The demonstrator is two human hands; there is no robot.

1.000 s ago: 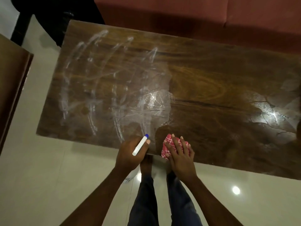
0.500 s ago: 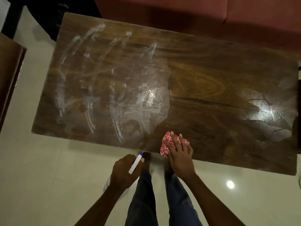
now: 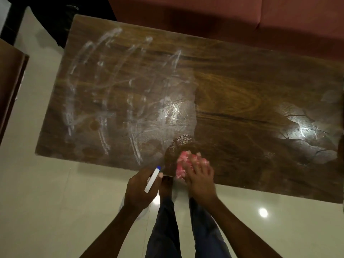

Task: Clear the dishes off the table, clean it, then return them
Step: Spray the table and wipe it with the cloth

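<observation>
The dark wooden table (image 3: 242,86) carries no dishes; white smeared streaks (image 3: 119,101) cover its left half. My right hand (image 3: 200,175) presses a red-and-white checked cloth (image 3: 181,164) flat on the table's near edge, blurred by motion. My left hand (image 3: 141,189) hangs just off the near edge, over the floor, shut on a white spray bottle (image 3: 152,180) with a blue tip; the bottle's body is mostly hidden under the hand.
A red sofa (image 3: 242,17) runs along the table's far side. Another wooden piece of furniture (image 3: 9,86) stands at the left. A dark object (image 3: 55,19) sits beyond the far-left corner. My legs (image 3: 186,229) stand on glossy pale floor tiles.
My left hand with the bottle drew back from over the table edge to above the floor. My right hand keeps rubbing the cloth at the near edge, shifting slightly.
</observation>
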